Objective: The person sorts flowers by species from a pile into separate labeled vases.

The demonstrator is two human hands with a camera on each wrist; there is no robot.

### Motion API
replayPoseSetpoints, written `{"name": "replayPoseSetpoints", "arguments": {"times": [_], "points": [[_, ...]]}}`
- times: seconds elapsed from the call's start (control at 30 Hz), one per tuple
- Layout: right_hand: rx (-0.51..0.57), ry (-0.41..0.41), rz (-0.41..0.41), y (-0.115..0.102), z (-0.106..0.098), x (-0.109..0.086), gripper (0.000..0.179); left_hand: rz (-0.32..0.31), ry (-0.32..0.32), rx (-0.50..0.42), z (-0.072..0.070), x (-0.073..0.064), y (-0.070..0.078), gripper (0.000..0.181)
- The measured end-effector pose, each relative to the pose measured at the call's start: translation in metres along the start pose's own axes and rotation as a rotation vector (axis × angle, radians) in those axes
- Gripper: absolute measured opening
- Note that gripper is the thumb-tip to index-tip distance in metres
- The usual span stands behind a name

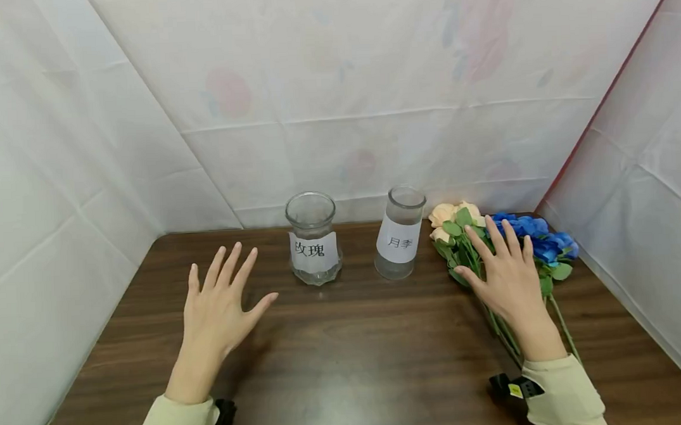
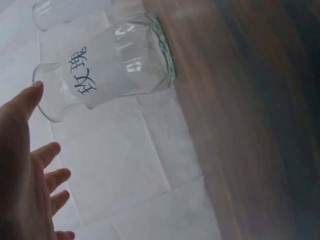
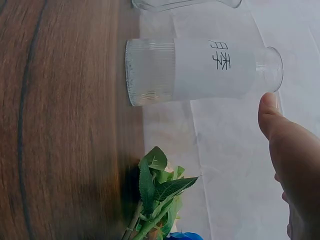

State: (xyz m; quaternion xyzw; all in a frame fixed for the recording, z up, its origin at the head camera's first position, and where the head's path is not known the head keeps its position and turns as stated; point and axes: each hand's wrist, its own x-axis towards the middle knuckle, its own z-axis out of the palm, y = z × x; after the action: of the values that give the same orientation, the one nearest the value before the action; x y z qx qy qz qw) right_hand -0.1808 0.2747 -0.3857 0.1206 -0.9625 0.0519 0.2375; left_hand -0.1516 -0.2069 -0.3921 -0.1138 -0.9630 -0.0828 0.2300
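Observation:
In the head view my left hand (image 1: 216, 313) is held over the table with its fingers spread, left of a wide-mouthed glass vase (image 1: 314, 274) that carries a white paper label. My right hand (image 1: 510, 284), fingers spread too, hovers over a bunch of flowers and holds nothing. Under and beside it lie cream flowers (image 1: 444, 214) and blue flowers (image 1: 553, 246) with green leaves and long stems. A straight glass vase (image 1: 396, 268), also labelled, stands between the first vase and the flowers. The left wrist view shows the wide vase (image 2: 142, 65) upright beyond the thumb.
The dark wooden table (image 1: 334, 339) runs back to a white cloth wall (image 1: 315, 144). More white cloth (image 1: 660, 211) closes off the right side, close to the blue flowers. Both vases stand near the table's back edge.

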Motion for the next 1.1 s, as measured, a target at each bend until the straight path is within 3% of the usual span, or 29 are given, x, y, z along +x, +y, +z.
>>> {"name": "replayPoseSetpoints", "arguments": {"times": [0.23,0.6,0.87,1.03,1.1], "points": [[0.010,0.013,0.000,0.000,-0.003,0.000,0.078,-0.060,-0.083,-0.195,0.000,0.009,0.010,0.084],[0.028,0.010,-0.008,0.000,-0.009,0.003,0.077,-0.082,-0.093,-0.412,0.022,0.037,0.008,0.077],[0.059,0.033,-0.036,0.004,-0.014,0.004,0.073,-0.185,-0.171,-0.724,0.044,0.059,0.012,0.069],[0.093,0.015,-0.028,0.002,-0.018,0.002,0.072,-0.145,-0.179,-0.997,0.054,0.070,0.014,0.067],[0.119,0.007,-0.021,0.002,-0.020,0.001,0.072,-0.132,-0.186,-1.062,0.058,0.073,0.015,0.067]]}}
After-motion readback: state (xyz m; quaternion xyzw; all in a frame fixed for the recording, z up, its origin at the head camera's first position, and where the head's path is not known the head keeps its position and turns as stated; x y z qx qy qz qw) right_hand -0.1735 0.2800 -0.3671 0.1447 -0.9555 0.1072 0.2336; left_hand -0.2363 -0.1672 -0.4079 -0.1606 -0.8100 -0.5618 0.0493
